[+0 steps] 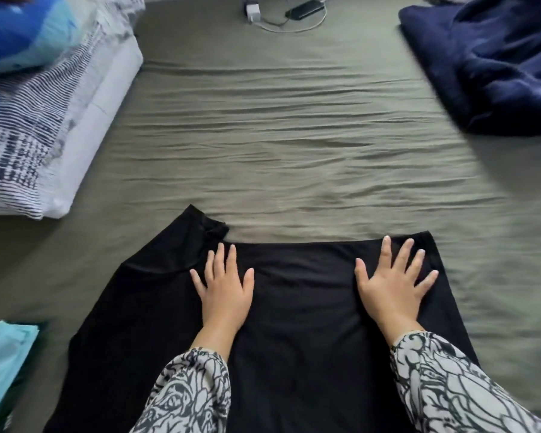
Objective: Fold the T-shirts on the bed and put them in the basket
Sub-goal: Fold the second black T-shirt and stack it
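A black T-shirt (297,314) lies spread flat on the olive-green bed sheet (281,145) right in front of me, with one sleeve sticking out at its far left corner. My left hand (224,287) rests palm down on the shirt's left part, fingers spread. My right hand (391,281) presses flat on the right part near the far edge, fingers also spread. Neither hand holds any cloth. No basket is in view.
A turquoise garment (3,360) lies at the lower left edge. Patterned white-and-navy bedding (28,135) and a blue pillow (22,32) are stacked at the left. A dark navy blanket (494,60) is bunched at the far right. A charger with cable (281,14) lies at the far edge.
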